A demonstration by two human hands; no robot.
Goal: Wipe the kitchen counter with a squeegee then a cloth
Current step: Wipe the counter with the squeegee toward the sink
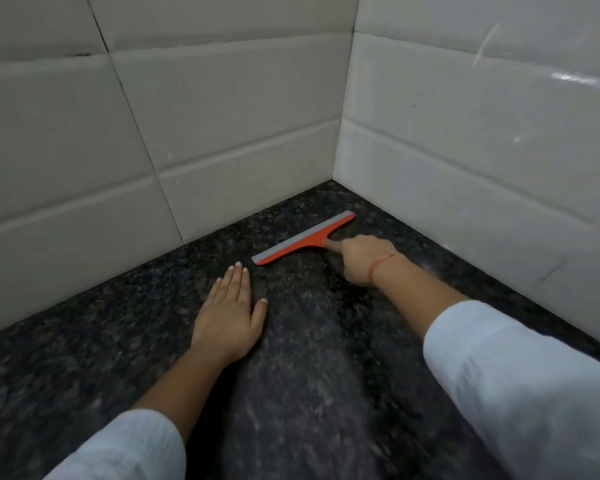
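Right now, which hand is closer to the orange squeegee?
Right. The right hand grips the squeegee by its handle. The left hand lies flat on the counter, just short of the blade's left end, not touching it.

The worktop (309, 393) is dark speckled stone, faintly glossy. An orange squeegee (302, 239) sits on it near the back corner — grey strip along its far edge — and the left hand (227, 317) rests flat on the stone close by, fingers straight.
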